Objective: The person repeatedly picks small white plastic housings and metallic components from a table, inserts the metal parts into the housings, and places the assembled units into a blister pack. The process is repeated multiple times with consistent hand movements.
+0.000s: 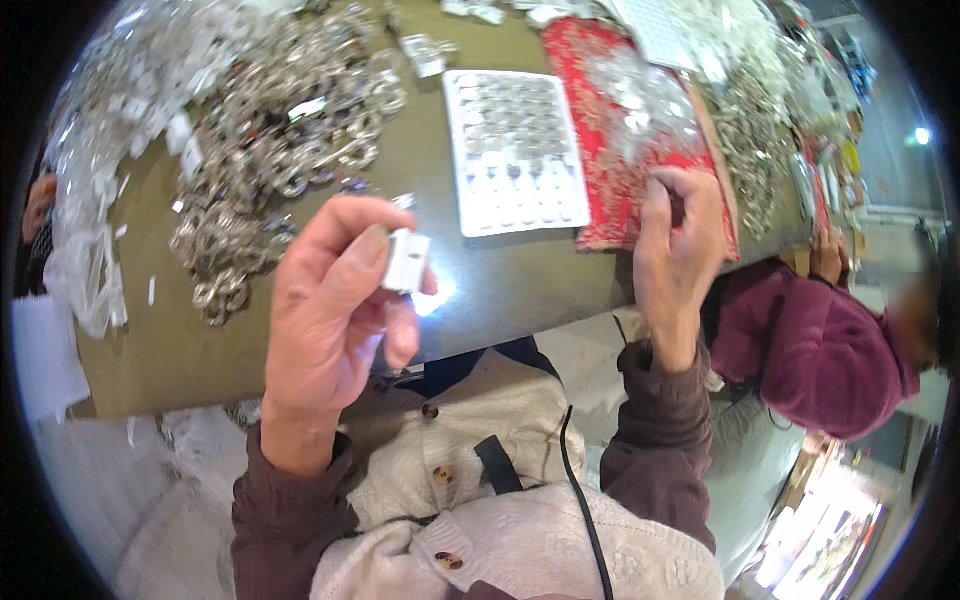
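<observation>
Between the thumb and fingers of my left hand (335, 290) is a small white card (407, 260), raised over the table's near part. A dark spot shows on its face. My right hand (682, 240) hovers at the lower part of a red patterned cloth (612, 205), thumb and forefinger curled together; what they hold, if anything, I cannot make out. Small clear plastic bags (650, 100) lie on that cloth beyond the hand. Between my hands and farther back is a white tray (456, 140) with rows of small metallic pieces and white inserts.
A big heap of silvery ring-shaped pieces (290, 130) covers the table's left, with clear plastic bags (90, 230) beside it. More silvery pieces (755, 150) lie right of the cloth. A person in a maroon top (830, 350) sits at the right.
</observation>
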